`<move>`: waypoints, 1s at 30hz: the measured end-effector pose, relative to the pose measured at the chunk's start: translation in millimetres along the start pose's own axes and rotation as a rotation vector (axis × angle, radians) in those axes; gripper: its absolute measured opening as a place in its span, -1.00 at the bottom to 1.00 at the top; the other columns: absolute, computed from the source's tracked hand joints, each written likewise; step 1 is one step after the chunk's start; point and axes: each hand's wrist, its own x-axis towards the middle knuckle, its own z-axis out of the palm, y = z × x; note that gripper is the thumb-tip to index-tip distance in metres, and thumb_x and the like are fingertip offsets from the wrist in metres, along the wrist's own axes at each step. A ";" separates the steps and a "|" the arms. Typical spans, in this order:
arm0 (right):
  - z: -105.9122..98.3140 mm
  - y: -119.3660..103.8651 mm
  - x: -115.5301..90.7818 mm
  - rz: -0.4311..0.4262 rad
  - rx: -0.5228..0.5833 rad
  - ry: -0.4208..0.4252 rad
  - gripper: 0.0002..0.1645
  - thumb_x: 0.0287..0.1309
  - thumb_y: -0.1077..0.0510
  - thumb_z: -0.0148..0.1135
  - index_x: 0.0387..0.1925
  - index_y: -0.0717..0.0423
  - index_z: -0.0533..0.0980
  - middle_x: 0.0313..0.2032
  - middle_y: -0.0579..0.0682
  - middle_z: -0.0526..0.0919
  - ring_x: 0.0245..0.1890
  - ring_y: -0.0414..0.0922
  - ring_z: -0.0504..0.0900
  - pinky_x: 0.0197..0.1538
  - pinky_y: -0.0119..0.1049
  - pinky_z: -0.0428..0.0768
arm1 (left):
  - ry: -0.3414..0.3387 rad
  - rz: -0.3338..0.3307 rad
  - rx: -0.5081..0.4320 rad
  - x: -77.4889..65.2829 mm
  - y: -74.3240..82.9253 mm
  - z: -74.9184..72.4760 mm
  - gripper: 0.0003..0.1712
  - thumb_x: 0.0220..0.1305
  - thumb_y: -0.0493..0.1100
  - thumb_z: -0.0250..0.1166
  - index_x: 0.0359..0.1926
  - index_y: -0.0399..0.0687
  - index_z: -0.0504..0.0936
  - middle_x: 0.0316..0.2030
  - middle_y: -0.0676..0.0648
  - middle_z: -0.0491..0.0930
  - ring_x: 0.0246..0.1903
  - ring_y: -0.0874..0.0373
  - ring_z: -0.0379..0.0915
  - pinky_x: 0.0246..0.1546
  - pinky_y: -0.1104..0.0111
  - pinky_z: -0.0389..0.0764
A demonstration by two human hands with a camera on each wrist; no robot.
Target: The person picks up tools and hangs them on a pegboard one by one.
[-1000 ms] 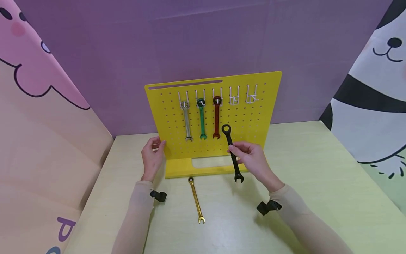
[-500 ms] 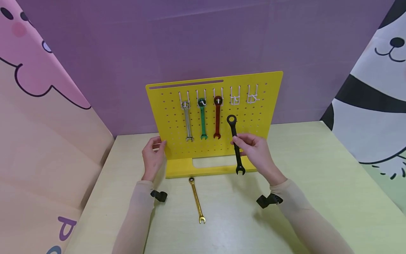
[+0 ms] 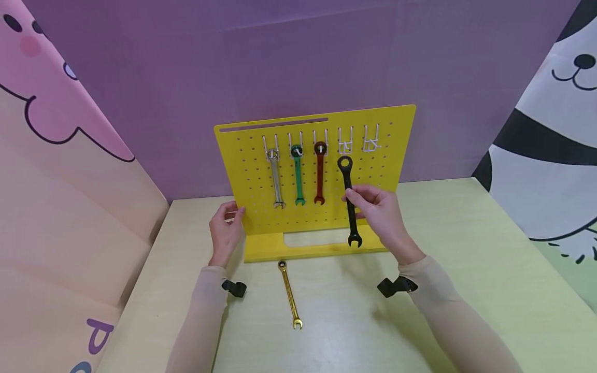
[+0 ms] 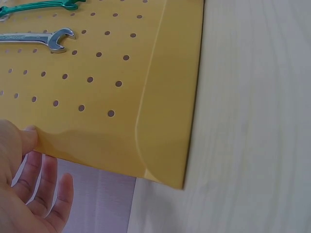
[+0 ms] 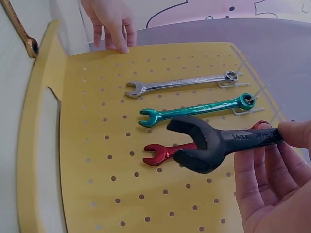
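Purple backdrop [image 3: 298, 52]; yellow pegboard [image 3: 309, 176] toward back edge of counter [image 3: 466, 248]. Left hand [image 3: 226, 233]: fingers grip pegboard's left edge, presumably steadying it. Right hand [image 3: 381, 215]: fingers pinch black wrench [image 3: 352, 220] mid-shank, leaving its ring clear, below white hook [image 3: 345, 147].

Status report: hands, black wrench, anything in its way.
Right hand pinching black wrench, ring end up, just below a white hook in head view. Left hand holding left edge of yellow pegboard. Nothing seen in the way.

Black wrench [image 5: 228, 141] in right fingers [image 5: 245, 177] (red wrench [image 5: 166, 152] behind)
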 end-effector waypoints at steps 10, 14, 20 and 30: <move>-3.1 -13.0 1.4 -0.025 0.016 0.018 -0.40 0.51 -0.07 0.29 0.22 0.39 0.58 -0.28 -0.45 0.77 0.01 -0.31 0.69 -0.13 -0.38 0.74 | 0.002 -0.004 0.004 -0.5 1.9 -0.1 -0.71 0.49 -0.12 0.38 0.10 -0.18 0.69 0.00 -0.24 0.71 -0.02 -0.15 0.64 0.04 0.10 0.66; -3.1 -15.7 5.1 -0.030 0.028 0.027 -0.40 0.51 -0.08 0.29 0.22 0.38 0.58 -0.27 -0.45 0.77 0.00 -0.29 0.68 -0.13 -0.39 0.73 | 0.004 -0.004 0.004 -1.1 2.6 -0.5 -0.71 0.49 -0.13 0.37 0.10 -0.19 0.69 0.00 -0.25 0.71 -0.02 -0.15 0.64 0.03 0.10 0.66; -3.3 -17.6 11.5 -0.016 0.037 0.034 -0.38 0.50 -0.10 0.29 0.25 0.36 0.57 -0.27 -0.46 0.77 0.01 -0.27 0.67 -0.15 -0.40 0.74 | 0.003 0.000 0.012 -0.4 1.1 0.5 -0.72 0.48 -0.15 0.38 0.09 -0.20 0.69 0.01 -0.27 0.72 -0.02 -0.18 0.65 0.02 0.08 0.67; -2.6 -12.5 24.0 -0.017 0.008 0.051 -0.42 0.51 -0.12 0.28 0.23 0.28 0.60 -0.25 -0.45 0.75 0.01 -0.23 0.66 -0.14 -0.42 0.73 | 0.013 -0.007 0.020 0.3 0.4 0.4 -0.71 0.48 -0.14 0.39 0.10 -0.20 0.70 0.01 -0.25 0.72 -0.04 -0.14 0.66 -0.06 0.24 0.65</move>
